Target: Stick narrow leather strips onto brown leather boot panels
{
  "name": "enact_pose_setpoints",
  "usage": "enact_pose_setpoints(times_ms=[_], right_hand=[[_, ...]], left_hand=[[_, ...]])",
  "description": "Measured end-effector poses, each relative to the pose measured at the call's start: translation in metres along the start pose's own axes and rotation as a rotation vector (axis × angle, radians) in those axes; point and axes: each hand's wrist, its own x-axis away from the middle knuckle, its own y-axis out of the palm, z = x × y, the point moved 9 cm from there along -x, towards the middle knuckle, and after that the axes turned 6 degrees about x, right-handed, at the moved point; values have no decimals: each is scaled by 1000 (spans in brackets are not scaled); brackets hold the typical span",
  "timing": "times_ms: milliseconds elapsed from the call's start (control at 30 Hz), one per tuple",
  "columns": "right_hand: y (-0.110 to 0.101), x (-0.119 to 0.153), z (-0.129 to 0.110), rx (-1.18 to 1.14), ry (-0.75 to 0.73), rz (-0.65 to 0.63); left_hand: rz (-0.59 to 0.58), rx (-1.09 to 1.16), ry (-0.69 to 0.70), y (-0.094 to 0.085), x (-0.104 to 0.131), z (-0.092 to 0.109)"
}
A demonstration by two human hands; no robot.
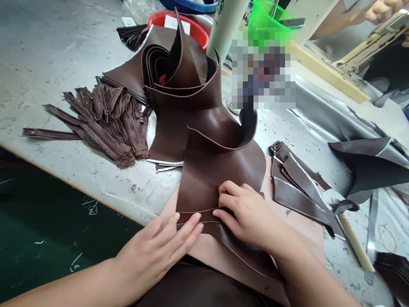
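Along the near edge of the brown panel [220,166], the left hand [162,236] lies with fingers stretched out, their tips down on a narrow band [207,215] crossing the panel; it grips nothing. Just right of those tips the right hand [244,209] is bunched, thumb and curled fingers on the panel; I can't tell whether they pinch an edge or only press. I'd call this a lining-up or smoothing step, and the next move seems to call for even pressure so the band doesn't creep. Under the panel is a pink sheet [308,234]. To the panel's left lies a heap of brown zips [108,121]; to its right, some trimmed strips [300,192] and a pale tool handle [354,243]. Beyond the panel, curled brown pieces [188,100] stand before a red bowl [201,36], a tall pale cup [223,25] and a green basket [265,19]. All this sits on a scuffed grey table [76,42]; left of the panel, past the table's edge, loose threads dot the green floor [32,238]. Far off, beyond the panel's right side, somebody else's hand [381,10] shows
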Motion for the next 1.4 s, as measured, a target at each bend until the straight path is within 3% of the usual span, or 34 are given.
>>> enact_pose_setpoints(times_ms=[67, 167, 267, 400, 500, 633, 833, 933, 1133, 1400], right_hand=[[-2, 2, 5, 23, 45, 3], [-8, 13, 31, -9, 222, 8], [-6, 28, 57, -255, 321, -16], [3, 39, 69, -498, 329, 2], [4, 38, 72, -402, 343, 56], [4, 30, 69, -181, 330, 28], [-1, 26, 65, -12, 341, 23], [-4, 40, 77, -76, 433, 106], [1, 75, 104, -375, 566, 322], [3, 71, 112, -327, 631, 371]], left_hand=[[-14, -30, 54, -1, -11, 3], [-54, 8, 134, -2, -25, 5], [-64, 94, 185, -4, -33, 3], [-107, 192, 172, 2, -38, -1], [-106, 254, 147, 4, -40, -3], [-101, 338, 131, 1, -51, -6], [-227, 343, 153, 7, -84, -1], [-244, 271, 235, 13, -97, 4], [-139, 158, 333, 16, -103, 7], [-244, 194, 339, 28, -122, 13]])
